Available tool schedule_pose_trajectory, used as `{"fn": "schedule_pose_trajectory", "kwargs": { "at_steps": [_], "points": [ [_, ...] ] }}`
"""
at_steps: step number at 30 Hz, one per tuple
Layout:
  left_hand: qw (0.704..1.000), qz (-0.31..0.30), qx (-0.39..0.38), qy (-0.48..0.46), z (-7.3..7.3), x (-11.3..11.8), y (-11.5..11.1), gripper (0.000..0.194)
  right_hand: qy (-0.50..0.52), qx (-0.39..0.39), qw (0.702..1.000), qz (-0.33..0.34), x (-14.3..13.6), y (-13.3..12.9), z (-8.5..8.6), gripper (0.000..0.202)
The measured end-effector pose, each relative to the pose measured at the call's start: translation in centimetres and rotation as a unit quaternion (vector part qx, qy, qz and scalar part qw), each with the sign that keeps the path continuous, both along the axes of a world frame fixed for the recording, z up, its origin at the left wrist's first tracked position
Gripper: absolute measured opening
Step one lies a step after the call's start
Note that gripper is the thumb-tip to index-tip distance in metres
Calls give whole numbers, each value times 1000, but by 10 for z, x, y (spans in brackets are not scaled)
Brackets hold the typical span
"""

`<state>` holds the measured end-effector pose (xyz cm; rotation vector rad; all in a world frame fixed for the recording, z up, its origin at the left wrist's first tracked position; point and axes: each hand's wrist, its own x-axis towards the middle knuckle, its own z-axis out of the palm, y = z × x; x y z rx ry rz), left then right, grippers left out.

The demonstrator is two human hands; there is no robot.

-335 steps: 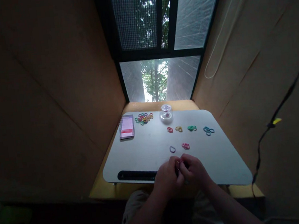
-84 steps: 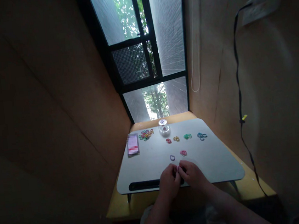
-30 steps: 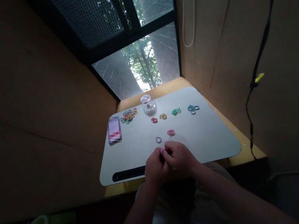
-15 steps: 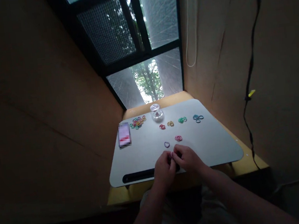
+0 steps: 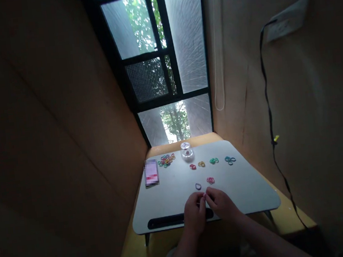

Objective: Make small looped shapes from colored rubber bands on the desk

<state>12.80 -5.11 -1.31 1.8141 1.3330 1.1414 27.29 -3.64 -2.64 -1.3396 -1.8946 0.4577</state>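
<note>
My left hand (image 5: 195, 212) and my right hand (image 5: 221, 203) meet over the front of a white lap table (image 5: 172, 198). Thumb and fingertips of both are pinched together, and whatever small thing lies between them is too small to make out. Just beyond the fingers lie a purple hair tie (image 5: 198, 186) and a pile of pink hair ties (image 5: 210, 180). Farther back, small groups run in a row: red hair ties (image 5: 192, 167), yellow hair ties (image 5: 201, 164), green hair ties (image 5: 214, 161) and blue hair ties (image 5: 230, 160).
A mixed heap of hair ties (image 5: 166, 160) sits at the back left, near a blurred-out phone-like rectangle (image 5: 151, 172). A clear round container (image 5: 187, 152) stands at the back. The table has a black slot (image 5: 165, 221) along its front edge. A black cable (image 5: 267, 94) hangs along the right wall.
The view has tilted upward, so the table sits lower in the picture and a wall socket has come into view. Both hands keep their pinch at the same spot over the table.
</note>
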Motion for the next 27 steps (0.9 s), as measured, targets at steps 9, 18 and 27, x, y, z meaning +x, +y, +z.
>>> {"fn": "schedule_pose_trajectory", "kwargs": {
  "at_steps": [9,18,27],
  "points": [
    [1000,-7,-14,-11,1,-1,4,24,-1,-10,1000,-11,-2,2,-3,24],
    [999,-21,-26,-26,-6,-3,10,26,-5,-11,1000,-7,-3,6,-10,25],
    [998,-1,-49,-33,-10,-3,17,24,9,-30,999,9,0,10,-5,25]
  ]
}}
